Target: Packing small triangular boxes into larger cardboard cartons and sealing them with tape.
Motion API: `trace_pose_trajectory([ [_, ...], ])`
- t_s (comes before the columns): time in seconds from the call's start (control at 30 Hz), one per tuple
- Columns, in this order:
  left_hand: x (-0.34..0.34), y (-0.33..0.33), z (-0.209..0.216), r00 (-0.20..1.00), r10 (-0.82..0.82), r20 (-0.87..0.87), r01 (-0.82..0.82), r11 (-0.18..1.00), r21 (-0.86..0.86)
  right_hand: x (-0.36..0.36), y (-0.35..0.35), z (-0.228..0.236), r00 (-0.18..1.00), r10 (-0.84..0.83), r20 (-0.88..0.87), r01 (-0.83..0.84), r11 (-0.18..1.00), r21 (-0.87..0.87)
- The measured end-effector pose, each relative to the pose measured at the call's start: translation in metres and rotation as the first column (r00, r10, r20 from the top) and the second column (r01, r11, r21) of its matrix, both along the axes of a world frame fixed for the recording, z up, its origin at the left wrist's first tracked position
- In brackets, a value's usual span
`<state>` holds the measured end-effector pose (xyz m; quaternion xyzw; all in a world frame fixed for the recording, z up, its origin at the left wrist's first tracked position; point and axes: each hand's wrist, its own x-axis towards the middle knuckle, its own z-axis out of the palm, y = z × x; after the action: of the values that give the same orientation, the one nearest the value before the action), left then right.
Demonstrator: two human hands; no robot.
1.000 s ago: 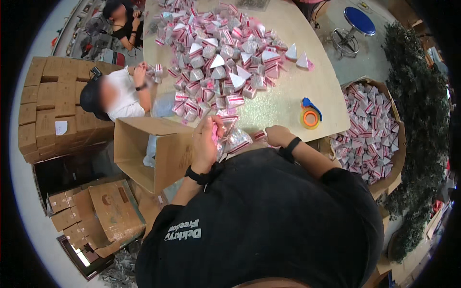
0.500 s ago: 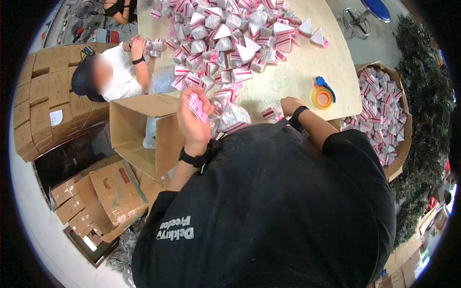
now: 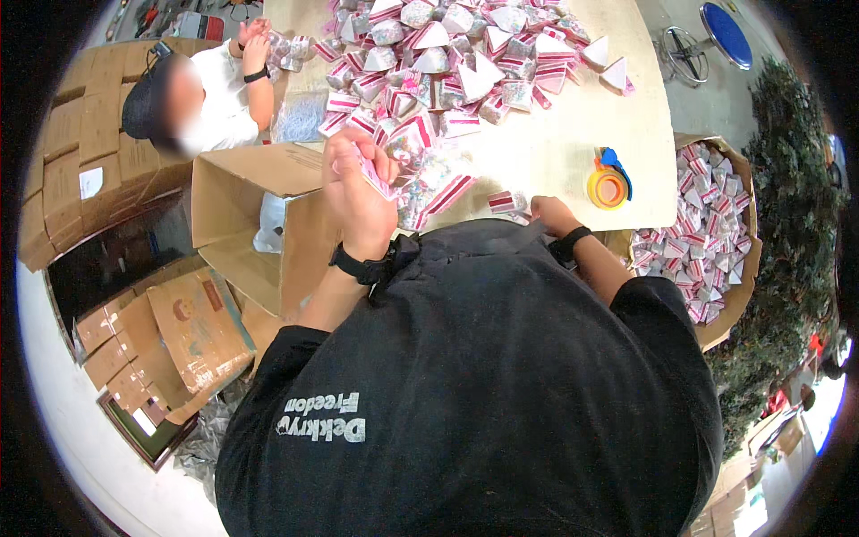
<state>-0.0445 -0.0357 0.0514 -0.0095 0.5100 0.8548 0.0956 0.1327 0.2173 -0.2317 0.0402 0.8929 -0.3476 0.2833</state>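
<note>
My left hand (image 3: 356, 192) is raised over the near left of the table, fingers curled round a small stack of pink printed pieces (image 3: 374, 172). Beside it lie larger pink-and-white wedges in clear wrap, one a striped cake-slice shape (image 3: 445, 195). At the table's near edge my right hand (image 3: 553, 216) is closed, its fingertips mostly hidden; whether they pinch anything is not visible. Just left of that hand lies a small wrapped cake-slice wedge (image 3: 506, 202). A big heap of such wrapped wedges (image 3: 429, 61) covers the far part of the table.
Orange and yellow tape rolls with a blue piece (image 3: 608, 183) lie on the table (image 3: 649, 116) at right. A carton of wedges (image 3: 747, 246) stands beyond that edge. Left is an open carton (image 3: 237, 161). A co-worker (image 3: 219, 98) sits far left; a blue stool (image 3: 725, 36) is far right.
My left hand has shifted slightly up and left and turned, so the pink stack shows more edge-on. My right hand has moved a little right and nearer. The whole view has shifted slightly.
</note>
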Motion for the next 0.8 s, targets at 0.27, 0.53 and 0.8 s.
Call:
trace_pose_trajectory([
  [0.27, 0.0, 0.009, -0.008, 0.989, -0.135, -0.067, 0.118, 0.969, -0.218, -0.052, 0.025, 0.142, 0.926, -0.256, -0.278, 0.213, 0.961, -0.174],
  [0.53, 0.015, 0.028, 0.01, 0.949, -0.314, -0.042, 0.281, 0.897, -0.342, -0.084, -0.004, 0.3, 0.824, 0.185, -0.536, -0.378, 0.883, -0.276],
  [0.8, 0.025, 0.039, 0.024, 0.717, -0.683, -0.143, 0.565, 0.689, -0.454, -0.104, -0.019, 0.33, 0.641, -0.017, -0.767, -0.299, 0.915, -0.271],
])
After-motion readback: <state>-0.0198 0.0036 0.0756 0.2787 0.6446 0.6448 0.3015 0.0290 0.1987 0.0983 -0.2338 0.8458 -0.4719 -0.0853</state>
